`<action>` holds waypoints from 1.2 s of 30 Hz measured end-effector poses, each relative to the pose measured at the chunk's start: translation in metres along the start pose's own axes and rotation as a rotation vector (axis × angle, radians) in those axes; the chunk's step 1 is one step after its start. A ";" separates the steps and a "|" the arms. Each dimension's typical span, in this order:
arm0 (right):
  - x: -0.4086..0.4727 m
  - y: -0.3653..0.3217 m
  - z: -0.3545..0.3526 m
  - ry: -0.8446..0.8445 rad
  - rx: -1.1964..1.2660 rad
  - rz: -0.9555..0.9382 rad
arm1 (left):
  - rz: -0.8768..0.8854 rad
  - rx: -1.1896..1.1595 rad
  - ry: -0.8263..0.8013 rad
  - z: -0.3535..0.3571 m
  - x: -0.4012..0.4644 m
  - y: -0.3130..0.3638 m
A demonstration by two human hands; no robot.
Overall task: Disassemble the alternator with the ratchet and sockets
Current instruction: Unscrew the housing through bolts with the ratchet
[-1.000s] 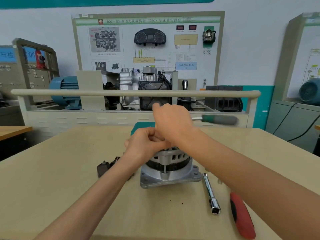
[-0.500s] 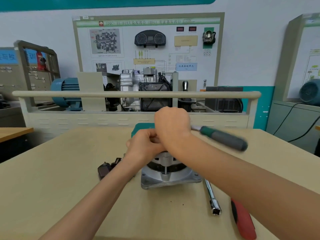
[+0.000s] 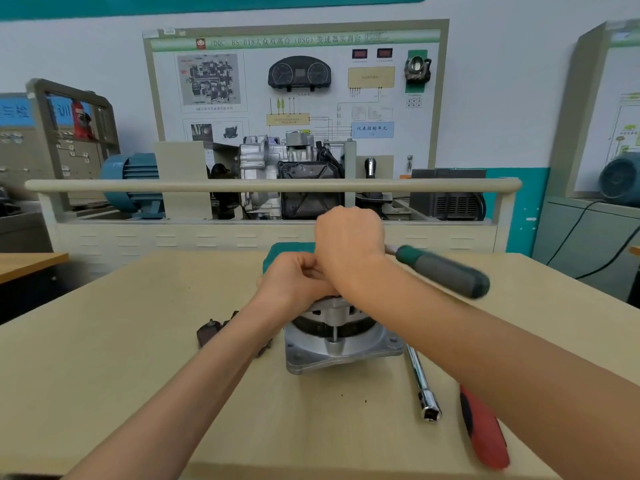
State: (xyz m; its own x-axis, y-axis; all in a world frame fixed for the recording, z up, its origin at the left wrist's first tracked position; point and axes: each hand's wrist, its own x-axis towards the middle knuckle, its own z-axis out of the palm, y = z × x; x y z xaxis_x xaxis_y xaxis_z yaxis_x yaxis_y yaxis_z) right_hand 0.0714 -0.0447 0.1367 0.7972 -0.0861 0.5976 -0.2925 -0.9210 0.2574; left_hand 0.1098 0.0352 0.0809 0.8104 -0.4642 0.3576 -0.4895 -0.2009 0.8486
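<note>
The silver alternator (image 3: 341,344) stands upright on its flange in the middle of the wooden table (image 3: 138,358). My left hand (image 3: 294,282) is closed on its top, steadying it. Just above and right of it, my right hand (image 3: 349,244) grips the head end of the ratchet. The ratchet's green and grey handle (image 3: 443,271) sticks out to the right, pointing slightly toward me. The socket and the bolt are hidden under my hands.
A chrome extension bar (image 3: 420,386) and a red-handled tool (image 3: 483,427) lie on the table to the right of the alternator. A dark removed part (image 3: 211,332) sits to the left. A green case (image 3: 287,252) is behind my hands, with a training bench (image 3: 273,185) beyond.
The ratchet handle has swung clockwise, from pointing straight right to pointing right and toward me. My right hand moved slightly with it. My left hand stayed on the alternator.
</note>
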 end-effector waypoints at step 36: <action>-0.006 0.020 0.016 0.169 0.356 -0.062 | -0.021 -0.031 -0.069 -0.006 -0.003 -0.001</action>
State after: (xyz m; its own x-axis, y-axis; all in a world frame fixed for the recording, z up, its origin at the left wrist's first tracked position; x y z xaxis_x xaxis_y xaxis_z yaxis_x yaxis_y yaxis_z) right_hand 0.0696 -0.0685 0.1261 0.7004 0.0102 0.7137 -0.0218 -0.9991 0.0357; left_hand 0.1096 0.0420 0.0811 0.7958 -0.5188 0.3124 -0.4613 -0.1850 0.8678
